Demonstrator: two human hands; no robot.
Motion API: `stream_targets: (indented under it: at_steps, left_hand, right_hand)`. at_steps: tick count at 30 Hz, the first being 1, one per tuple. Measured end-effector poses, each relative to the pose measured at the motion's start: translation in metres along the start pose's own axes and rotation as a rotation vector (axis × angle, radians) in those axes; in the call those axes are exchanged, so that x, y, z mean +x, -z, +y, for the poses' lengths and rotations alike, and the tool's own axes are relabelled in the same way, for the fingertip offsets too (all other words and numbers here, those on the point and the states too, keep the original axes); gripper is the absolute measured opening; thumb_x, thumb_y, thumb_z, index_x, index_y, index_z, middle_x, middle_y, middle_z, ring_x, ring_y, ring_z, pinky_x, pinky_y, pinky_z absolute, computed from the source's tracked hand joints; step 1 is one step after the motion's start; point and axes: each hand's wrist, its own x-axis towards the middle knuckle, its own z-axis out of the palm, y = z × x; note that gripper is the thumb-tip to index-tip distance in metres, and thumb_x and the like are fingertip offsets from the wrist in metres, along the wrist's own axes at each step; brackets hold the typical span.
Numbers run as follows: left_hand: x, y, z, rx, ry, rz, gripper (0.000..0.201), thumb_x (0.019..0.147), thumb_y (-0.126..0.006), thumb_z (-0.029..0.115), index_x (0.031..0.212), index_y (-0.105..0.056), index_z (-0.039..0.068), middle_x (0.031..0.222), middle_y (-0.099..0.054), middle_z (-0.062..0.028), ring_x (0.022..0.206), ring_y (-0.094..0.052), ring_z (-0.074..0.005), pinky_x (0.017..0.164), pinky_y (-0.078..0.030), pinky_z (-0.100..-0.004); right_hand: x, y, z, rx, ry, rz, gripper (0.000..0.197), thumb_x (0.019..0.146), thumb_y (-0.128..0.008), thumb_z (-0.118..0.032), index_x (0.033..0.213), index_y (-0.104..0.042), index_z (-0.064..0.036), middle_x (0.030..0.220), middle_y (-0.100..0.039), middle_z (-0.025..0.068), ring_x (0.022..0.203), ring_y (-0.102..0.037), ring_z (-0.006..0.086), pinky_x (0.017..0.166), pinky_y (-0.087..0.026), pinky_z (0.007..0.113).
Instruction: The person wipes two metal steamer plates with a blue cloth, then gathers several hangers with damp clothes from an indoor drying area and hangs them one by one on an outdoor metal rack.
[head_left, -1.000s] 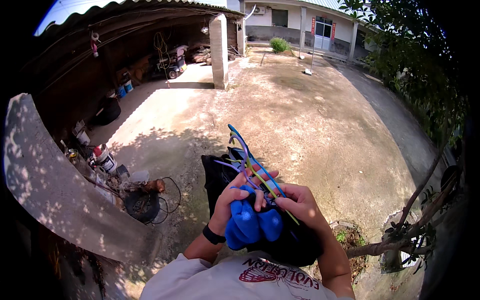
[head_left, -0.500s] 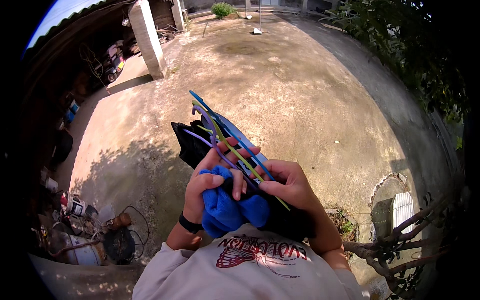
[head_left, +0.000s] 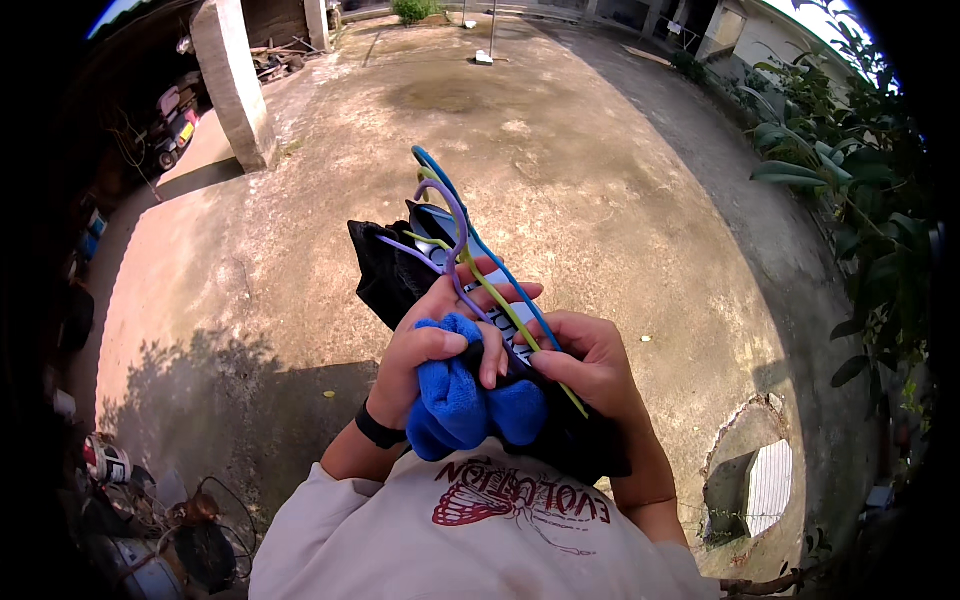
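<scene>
Bare concrete yard (head_left: 600,150) spreads beneath me, a pillar (head_left: 232,85) at eleven o'clock. I see my left hand (head_left: 425,345) curled shut on a blue cloth (head_left: 462,395). My right hand (head_left: 590,365) is closed around a black garment (head_left: 385,275) and coloured hangers (head_left: 455,225) pointing to twelve o'clock.

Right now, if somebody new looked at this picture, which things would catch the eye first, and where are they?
At the centre, the left hand and the right hand clutch a bundle against the chest: a bright blue cloth, a black garment and several thin coloured hangers whose hooks stick up above the fingers. Behind lies a wide sunlit concrete yard, with a square pillar at upper left and leafy plants along the right.
</scene>
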Motion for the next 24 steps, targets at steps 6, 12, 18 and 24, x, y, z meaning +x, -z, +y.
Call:
stream_targets:
  at_steps: [6,12,18,24]
  left_hand:
    - [0.187,0.067,0.012,-0.103,0.165,-0.086,0.081,0.064,-0.062,0.020,0.133,-0.027,-0.004,0.128,-0.043,-0.0336,0.055,-0.058,-0.0199,0.067,-0.050,-0.0322]
    - [0.339,0.118,0.015,-0.131,0.229,-0.116,0.088,0.061,-0.063,0.019,0.135,-0.023,-0.004,0.129,-0.040,-0.0352,0.051,-0.058,-0.0213,0.064,-0.051,-0.0324]
    - [0.473,0.175,0.007,0.017,0.132,0.048,0.081,0.062,-0.059,0.024,0.133,-0.030,-0.002,0.125,-0.045,-0.0314,0.053,-0.057,-0.0181,0.066,-0.049,-0.0319]
    - [0.596,0.221,0.021,0.135,-0.068,0.262,0.082,0.064,-0.057,0.028,0.134,-0.027,-0.005,0.126,-0.046,-0.0315,0.050,-0.055,-0.0165,0.060,-0.048,-0.0292]
  right_hand:
    - [0.134,0.092,-0.013,0.025,-0.024,0.201,0.021,0.086,-0.055,-0.007,0.103,-0.061,0.0043,0.083,-0.061,0.0014,0.075,-0.054,0.0057,0.066,-0.042,0.020]
    - [0.250,0.191,-0.012,0.060,-0.085,0.237,0.025,0.087,-0.051,-0.010,0.106,-0.060,0.0038,0.069,-0.055,0.0006,0.059,-0.047,0.0040,0.052,-0.035,0.018]
    - [0.391,0.301,0.023,0.136,-0.063,0.116,0.027,0.087,-0.051,-0.012,0.105,-0.059,0.0062,0.072,-0.055,0.0008,0.062,-0.046,0.0059,0.055,-0.034,0.019]
    - [0.542,0.394,0.015,0.210,-0.053,-0.205,0.028,0.086,-0.061,-0.012,0.109,-0.059,0.0043,0.094,-0.062,0.0017,0.084,-0.055,0.0061,0.074,-0.044,0.021]
